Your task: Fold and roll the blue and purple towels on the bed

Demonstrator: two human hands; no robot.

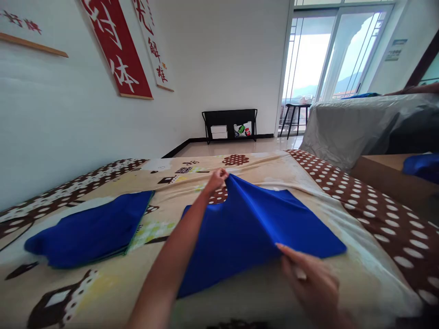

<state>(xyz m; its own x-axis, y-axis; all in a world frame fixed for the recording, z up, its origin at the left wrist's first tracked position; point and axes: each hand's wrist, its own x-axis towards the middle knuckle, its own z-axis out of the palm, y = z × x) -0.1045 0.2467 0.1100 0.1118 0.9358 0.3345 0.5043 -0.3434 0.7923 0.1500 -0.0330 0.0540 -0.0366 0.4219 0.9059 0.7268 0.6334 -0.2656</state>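
A piece of plain blue cloth [226,256] lies partly lifted on a patterned blanket [164,269]. My left hand [216,179] reaches to its far side and pinches the upper edge, raising it to a peak. Closer to me, my right hand [310,278], a little blurred, grips the near edge between thumb and fingers. A taut fold runs through the cloth from one hand to the other. To the left is a flat stack of blue cloth pieces [99,228], its edges showing greenish; neither hand touches it.
Brown polka-dot borders [363,201] run along the blanket's sides. At the right are a plastic-covered surface [343,119], a cardboard box [380,178] and more blue cloth [423,167]. A black rack [229,119] stands by the far wall, a stool [297,109] near the glass door.
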